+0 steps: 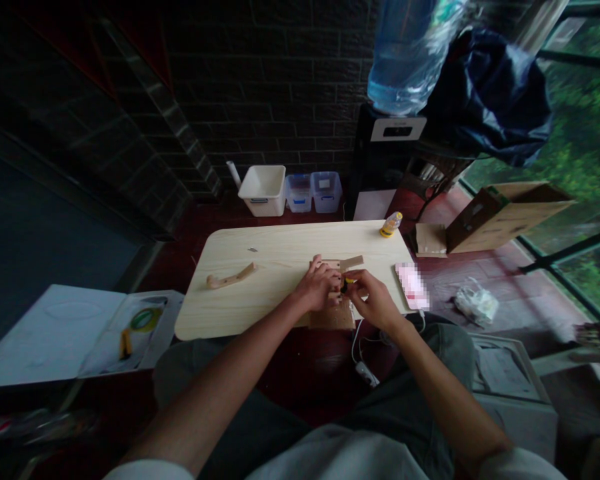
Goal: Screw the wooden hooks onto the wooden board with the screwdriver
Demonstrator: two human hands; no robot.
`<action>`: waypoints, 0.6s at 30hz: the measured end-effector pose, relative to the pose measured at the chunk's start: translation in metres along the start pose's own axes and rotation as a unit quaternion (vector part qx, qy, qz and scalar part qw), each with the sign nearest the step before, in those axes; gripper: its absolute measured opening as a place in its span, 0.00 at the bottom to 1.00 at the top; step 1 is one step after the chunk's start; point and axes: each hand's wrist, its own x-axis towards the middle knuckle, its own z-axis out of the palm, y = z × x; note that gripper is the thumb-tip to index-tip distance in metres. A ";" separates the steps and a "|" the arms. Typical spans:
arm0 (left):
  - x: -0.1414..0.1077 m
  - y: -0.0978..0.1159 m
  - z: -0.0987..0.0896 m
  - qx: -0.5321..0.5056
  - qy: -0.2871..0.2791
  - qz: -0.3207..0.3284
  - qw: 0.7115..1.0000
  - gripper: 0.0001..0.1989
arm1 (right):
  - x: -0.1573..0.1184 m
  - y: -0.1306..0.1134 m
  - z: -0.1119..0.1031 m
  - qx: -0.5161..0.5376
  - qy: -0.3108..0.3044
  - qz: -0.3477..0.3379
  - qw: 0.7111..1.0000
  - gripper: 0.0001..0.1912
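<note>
My left hand [320, 287] lies over a brown cardboard-like piece [333, 316] at the table's near edge, its fingers spread and bent down onto the work. Close beside it, my right hand [376, 297] pinches a small black-and-yellow object [348, 283]; its kind is too small to make out. Just beyond the hands a flat wooden strip [353, 262] sticks out to the right. What lies directly under the fingers is mostly hidden. A curved wooden piece [233, 275] rests apart on the left of the light wood table [280, 243].
A small yellow-capped bottle [391, 225] stands at the far right corner. A pink phone-like item [412, 285] with a white cable lies at the right edge. Beyond the table are plastic bins [263, 193] and a water dispenser [380, 160]. An open white case [125, 333] sits left.
</note>
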 end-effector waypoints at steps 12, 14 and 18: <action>0.000 -0.003 0.004 -0.003 0.011 0.007 1.000 0.18 | -0.003 0.009 0.008 0.045 0.033 0.018 0.998 0.08; -0.001 -0.004 0.005 -0.005 0.010 0.008 1.000 0.17 | -0.002 0.006 0.006 0.046 0.031 0.019 0.998 0.08; -0.001 -0.003 0.003 -0.006 0.008 0.009 1.000 0.16 | -0.001 0.002 0.002 0.031 0.026 0.009 0.999 0.09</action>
